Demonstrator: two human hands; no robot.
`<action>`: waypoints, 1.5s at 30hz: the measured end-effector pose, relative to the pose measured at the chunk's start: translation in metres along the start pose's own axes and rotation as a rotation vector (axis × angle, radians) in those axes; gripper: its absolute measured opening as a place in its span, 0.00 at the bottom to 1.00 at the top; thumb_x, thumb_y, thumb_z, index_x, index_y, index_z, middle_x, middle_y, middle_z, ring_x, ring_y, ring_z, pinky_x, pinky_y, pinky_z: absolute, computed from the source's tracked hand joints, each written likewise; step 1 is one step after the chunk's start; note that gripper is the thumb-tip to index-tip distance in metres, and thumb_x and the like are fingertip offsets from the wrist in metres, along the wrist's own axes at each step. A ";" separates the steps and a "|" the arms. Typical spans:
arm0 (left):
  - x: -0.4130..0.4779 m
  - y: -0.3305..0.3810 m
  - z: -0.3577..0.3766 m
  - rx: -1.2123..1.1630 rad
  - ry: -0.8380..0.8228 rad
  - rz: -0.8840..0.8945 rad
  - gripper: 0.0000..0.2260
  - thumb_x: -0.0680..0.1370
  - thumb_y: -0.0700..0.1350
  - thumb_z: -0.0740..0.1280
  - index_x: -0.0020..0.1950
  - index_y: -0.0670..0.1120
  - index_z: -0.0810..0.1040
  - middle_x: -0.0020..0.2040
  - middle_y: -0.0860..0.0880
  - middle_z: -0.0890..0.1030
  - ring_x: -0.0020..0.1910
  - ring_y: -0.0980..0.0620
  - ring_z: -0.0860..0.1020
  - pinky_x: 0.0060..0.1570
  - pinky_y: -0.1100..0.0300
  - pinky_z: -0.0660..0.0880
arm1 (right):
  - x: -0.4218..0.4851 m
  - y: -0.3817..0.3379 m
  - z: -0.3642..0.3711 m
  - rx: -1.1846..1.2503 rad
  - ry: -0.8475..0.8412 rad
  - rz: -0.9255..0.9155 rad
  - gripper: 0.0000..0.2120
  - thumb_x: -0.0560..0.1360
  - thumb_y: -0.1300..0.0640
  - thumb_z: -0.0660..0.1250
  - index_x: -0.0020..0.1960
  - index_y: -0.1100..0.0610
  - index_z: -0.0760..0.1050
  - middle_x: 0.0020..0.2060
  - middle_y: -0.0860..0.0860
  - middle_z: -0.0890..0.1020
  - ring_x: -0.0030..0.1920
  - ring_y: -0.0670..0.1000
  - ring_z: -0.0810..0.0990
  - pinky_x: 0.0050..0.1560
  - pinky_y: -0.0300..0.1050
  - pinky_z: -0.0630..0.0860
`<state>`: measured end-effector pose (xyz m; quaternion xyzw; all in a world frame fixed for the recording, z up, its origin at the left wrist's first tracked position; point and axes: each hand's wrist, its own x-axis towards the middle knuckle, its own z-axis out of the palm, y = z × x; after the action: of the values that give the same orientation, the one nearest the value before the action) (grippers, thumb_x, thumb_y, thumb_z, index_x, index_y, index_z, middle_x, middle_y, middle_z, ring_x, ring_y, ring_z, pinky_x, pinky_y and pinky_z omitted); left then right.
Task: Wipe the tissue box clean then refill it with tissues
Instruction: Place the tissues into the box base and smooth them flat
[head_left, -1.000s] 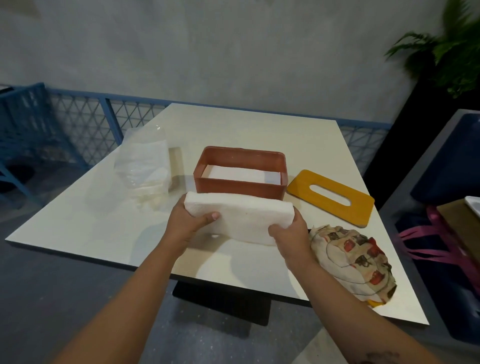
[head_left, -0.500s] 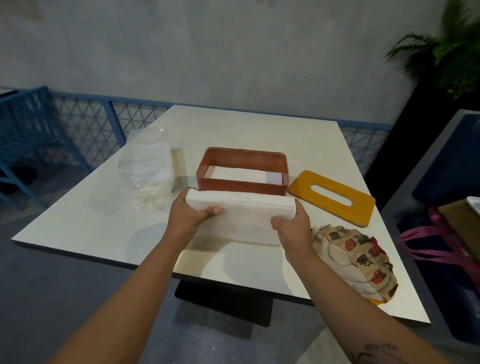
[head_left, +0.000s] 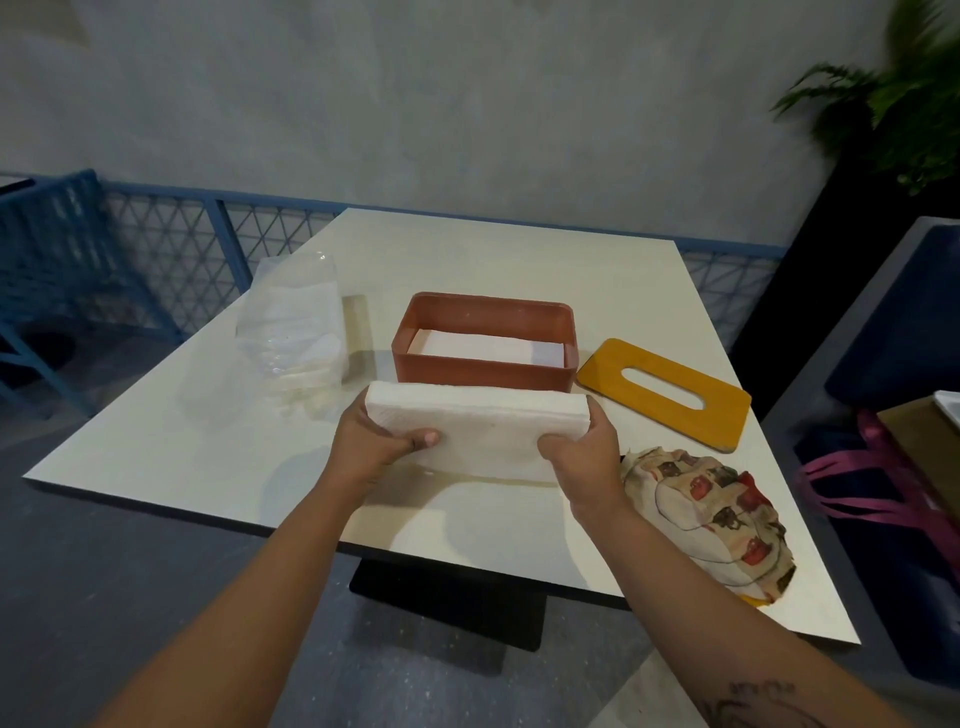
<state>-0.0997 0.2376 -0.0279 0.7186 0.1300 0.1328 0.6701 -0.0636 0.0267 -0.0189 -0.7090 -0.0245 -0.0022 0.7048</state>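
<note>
I read the refill as underway — left hand and right hand clamp the tissue stack by its ends, just short of the open, part-filled tissue box beyond the grip — lid off, loading and closing remain.

hands: two, left hand and right hand
tissue stacks: one held stack of tissues
tissue boxes: one, open tissue box
lids: one, slotted yellow lid
cloths: one patterned cloth
plastic wrappers: one clear plastic bag
tables: one table
</note>
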 end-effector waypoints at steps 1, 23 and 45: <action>0.000 -0.001 0.001 0.023 -0.005 -0.010 0.27 0.61 0.36 0.79 0.54 0.49 0.73 0.50 0.51 0.79 0.51 0.51 0.77 0.44 0.60 0.78 | 0.000 0.001 0.000 -0.018 -0.013 0.005 0.23 0.68 0.75 0.65 0.54 0.52 0.70 0.42 0.43 0.78 0.43 0.43 0.78 0.37 0.32 0.77; 0.002 0.023 0.009 0.060 0.036 -0.012 0.24 0.69 0.40 0.74 0.62 0.48 0.69 0.55 0.49 0.76 0.54 0.49 0.75 0.52 0.52 0.76 | 0.016 -0.017 -0.012 -0.030 -0.028 0.068 0.18 0.62 0.70 0.66 0.49 0.55 0.73 0.44 0.53 0.80 0.43 0.51 0.78 0.42 0.47 0.76; 0.125 0.095 0.030 0.920 -0.095 0.090 0.31 0.74 0.41 0.68 0.72 0.46 0.55 0.55 0.42 0.77 0.50 0.43 0.78 0.45 0.54 0.74 | 0.122 -0.090 0.022 -0.535 0.151 0.108 0.25 0.70 0.67 0.69 0.63 0.60 0.63 0.47 0.54 0.72 0.42 0.52 0.73 0.27 0.37 0.64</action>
<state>0.0282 0.2492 0.0671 0.9514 0.1134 0.0573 0.2805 0.0543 0.0531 0.0755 -0.8678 0.0672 -0.0240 0.4917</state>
